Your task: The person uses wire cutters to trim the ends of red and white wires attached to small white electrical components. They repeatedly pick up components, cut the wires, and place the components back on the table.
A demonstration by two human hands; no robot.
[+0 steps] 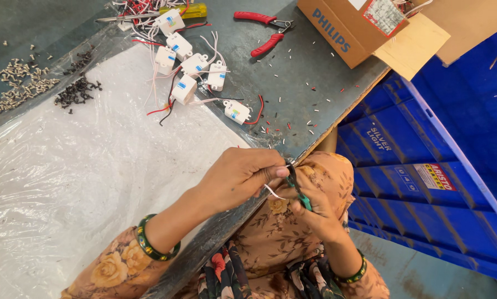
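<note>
Head view: both hands (279, 188) pinch white wire (273, 192), green-handled tool (299, 191) between them.

The left hand (240, 176) closes its grip on a thin white wire (272, 192) at the desk (292, 77) edge, and the right hand (315, 207) holds a green-handled tool (299, 191) against it. Both wrists wear green bangles. A clear plastic sheet (65, 171) covers the desk's near side. Farther off lie small white wired modules (196, 63), piles of silver screws (18, 83) and black screws (76, 91), red-handled pliers (268, 33) and a cardboard box (348, 27). Blue crates (425, 160) stand beside the desk.
</note>
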